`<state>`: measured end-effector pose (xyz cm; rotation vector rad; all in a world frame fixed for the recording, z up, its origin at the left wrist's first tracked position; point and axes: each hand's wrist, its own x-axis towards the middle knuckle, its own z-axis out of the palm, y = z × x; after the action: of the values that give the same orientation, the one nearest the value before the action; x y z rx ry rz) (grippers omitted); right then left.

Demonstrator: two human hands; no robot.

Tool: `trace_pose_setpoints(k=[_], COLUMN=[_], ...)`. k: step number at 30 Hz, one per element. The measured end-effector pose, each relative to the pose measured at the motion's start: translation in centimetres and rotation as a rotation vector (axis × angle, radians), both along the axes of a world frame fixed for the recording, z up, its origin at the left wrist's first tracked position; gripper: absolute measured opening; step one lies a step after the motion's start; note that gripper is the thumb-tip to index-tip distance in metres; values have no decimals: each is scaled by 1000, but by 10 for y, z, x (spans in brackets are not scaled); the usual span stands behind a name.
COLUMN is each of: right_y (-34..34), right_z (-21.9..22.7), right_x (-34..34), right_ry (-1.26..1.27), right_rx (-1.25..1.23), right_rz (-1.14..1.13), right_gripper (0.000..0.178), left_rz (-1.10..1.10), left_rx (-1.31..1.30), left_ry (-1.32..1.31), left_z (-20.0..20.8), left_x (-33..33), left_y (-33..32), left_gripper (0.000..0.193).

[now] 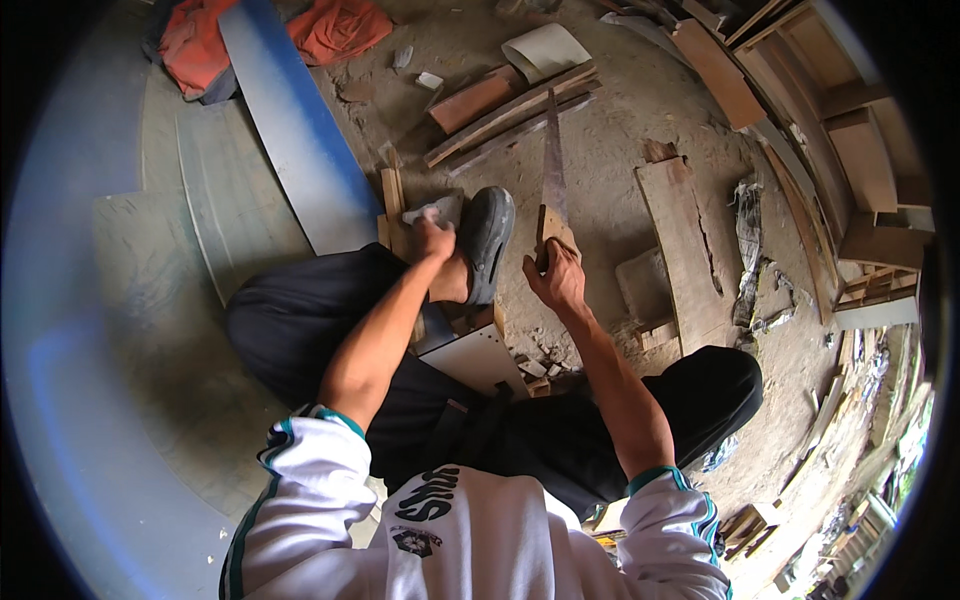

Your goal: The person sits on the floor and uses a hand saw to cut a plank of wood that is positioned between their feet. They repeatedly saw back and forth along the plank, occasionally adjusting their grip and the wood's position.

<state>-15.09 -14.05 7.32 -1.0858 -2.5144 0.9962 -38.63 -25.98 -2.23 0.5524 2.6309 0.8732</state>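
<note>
A handsaw [554, 165] with a long, tapering dull metal blade and a wooden handle is held by my right hand [560, 278]. My fingers wrap round the handle, and the blade points away from me over the dirt floor. Beside the dark grey clog [487, 245] on my foot, my left hand [433, 238] is closed, its fingers curled at a small flat grey piece [447, 208]. What exactly those fingers hold is hard to make out. Close by the left wrist stand narrow wooden strips [393, 205].
A long blue-and-white board [300, 125] slants away at the left. Wood offcuts [510, 115] lie ahead, and a wide cracked plank [685, 250] lies to the right. Wooden cabinet frames [865, 150] stand at the far right. Orange cloth [340, 30] lies at the far left.
</note>
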Motion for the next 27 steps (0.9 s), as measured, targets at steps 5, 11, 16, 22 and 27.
trace_pose_setpoints(k=[5,11,16,22,27], right_y=[-5,3,6,36,50], right_z=[-4,3,34,88,131], right_x=[-11,14,38,87,125], right_ry=[24,-59,-67,-85,-107], right_rx=[-14,-69,60,83,-8], right_rz=[28,-85,-71,-131,-398], right_gripper=[28,29,29,28,53], left_rz=[261,140,-121,296,304], left_rx=[-215,-237,-405,-37,276], left_ry=[-310,-733,-420,-291,-289], left_z=[-69,-42,-59,-2,77], left_x=[-74,-47,-48,-49,8], left_y=[-50,16,25,53,140], left_gripper=[79,87,92,105,115])
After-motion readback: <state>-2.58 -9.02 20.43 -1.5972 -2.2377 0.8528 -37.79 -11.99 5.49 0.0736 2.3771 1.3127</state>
